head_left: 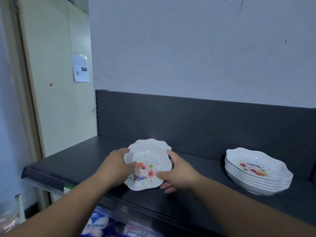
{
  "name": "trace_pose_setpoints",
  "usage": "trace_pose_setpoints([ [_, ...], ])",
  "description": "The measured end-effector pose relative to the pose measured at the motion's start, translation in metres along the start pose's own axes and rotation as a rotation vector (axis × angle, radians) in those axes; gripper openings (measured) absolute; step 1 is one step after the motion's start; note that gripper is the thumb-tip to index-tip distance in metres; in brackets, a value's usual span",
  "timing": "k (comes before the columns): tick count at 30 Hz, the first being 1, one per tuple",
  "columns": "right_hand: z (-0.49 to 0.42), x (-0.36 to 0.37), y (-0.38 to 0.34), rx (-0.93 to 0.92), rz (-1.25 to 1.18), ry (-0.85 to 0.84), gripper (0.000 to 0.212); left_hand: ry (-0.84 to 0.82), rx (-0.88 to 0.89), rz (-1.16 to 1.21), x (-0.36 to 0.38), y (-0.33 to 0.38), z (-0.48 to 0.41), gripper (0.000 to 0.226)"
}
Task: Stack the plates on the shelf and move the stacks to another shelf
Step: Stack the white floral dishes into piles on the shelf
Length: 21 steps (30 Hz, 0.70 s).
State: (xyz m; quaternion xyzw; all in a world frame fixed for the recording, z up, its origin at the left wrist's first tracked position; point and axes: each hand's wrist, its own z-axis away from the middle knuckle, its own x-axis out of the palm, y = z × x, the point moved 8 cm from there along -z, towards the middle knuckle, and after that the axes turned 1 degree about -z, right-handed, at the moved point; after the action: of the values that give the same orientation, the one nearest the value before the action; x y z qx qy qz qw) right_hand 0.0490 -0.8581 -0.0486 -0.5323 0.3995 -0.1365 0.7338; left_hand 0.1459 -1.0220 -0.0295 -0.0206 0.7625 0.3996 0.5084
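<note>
A white scalloped plate with a flower print [148, 161] is tilted toward me over the dark shelf [71, 161]. My left hand [118, 166] grips its left rim and my right hand [177, 171] grips its right rim, thumb on top. Behind it the rim of a second white plate [150, 141] shows, partly hidden. To the right, a stack of several matching flowered plates [256, 170] sits on the same shelf, apart from my hands.
The shelf has a dark back panel [205, 120] and a grey wall above. A cream door with a paper notice [80, 67] stands at left. Packaged goods [97, 223] lie on a lower shelf under the front edge.
</note>
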Motion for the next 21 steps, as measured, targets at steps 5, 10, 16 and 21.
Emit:
trace_pose_setpoints([
  [5, 0.008, -0.004, 0.001, -0.021, -0.004, 0.011, 0.086, 0.042, 0.066, 0.04, -0.005, 0.022, 0.008, 0.059],
  [10, 0.019, -0.038, 0.006, -0.071, -0.041, 0.146, 0.075, 0.099, 0.191, 0.1, -0.008, 0.062, 0.017, 0.057],
  [16, 0.04, -0.099, 0.011, -0.114, -0.09, 0.287, 0.065, 0.158, 0.334, 0.229, 0.002, 0.117, 0.027, 0.057],
  [21, 0.061, -0.171, 0.021, -0.099, -0.157, 0.411, 0.074, 0.153, 0.432, 0.393, 0.023, 0.166, 0.035, 0.063],
])
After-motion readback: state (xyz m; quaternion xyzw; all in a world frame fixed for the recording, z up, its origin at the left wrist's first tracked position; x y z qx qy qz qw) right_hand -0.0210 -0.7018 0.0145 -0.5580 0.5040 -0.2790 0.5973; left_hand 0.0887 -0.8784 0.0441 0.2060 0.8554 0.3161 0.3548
